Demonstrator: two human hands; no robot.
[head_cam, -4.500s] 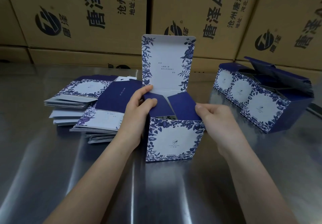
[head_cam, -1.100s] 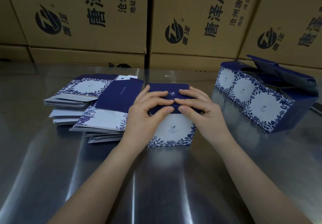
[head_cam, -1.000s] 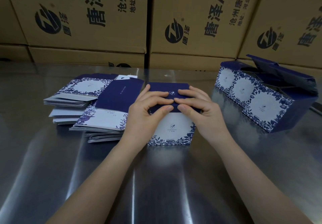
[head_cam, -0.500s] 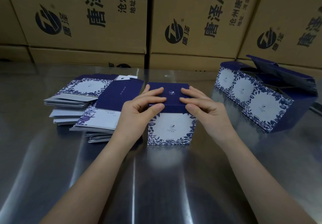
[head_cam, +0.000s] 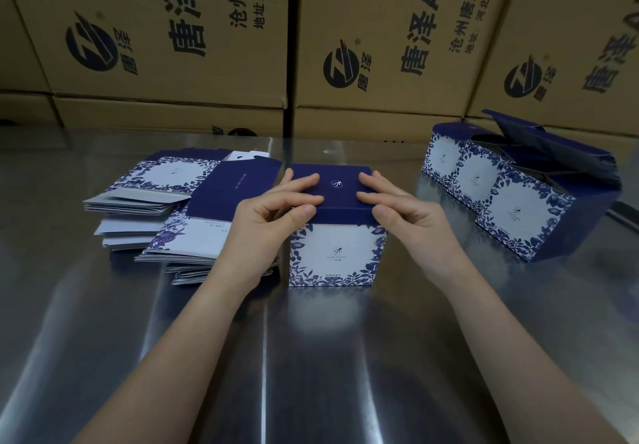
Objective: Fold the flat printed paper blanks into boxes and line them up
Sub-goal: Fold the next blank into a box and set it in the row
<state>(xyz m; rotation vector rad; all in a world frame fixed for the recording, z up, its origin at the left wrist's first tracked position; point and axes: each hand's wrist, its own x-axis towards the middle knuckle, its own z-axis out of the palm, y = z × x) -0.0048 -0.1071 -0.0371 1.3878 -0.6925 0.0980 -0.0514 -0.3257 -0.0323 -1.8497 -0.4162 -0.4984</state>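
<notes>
Box (head_cam: 333, 257) at frame centre: its lid (head_cam: 332, 189), upright seconds ago, now lies flat. Our left hand (head_cam: 266, 222) and right hand (head_cam: 411, 215) have slid apart to the front corners, fingers curled on top, thumbs pinching the edge. We judge it ready for the row (head_cam: 484, 181) at right.

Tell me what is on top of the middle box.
The left hand and right hand hold the middle box at its dark blue lid, fingers on top, thumbs at the front edge. A white logo shows between them. The inside is covered.
</notes>
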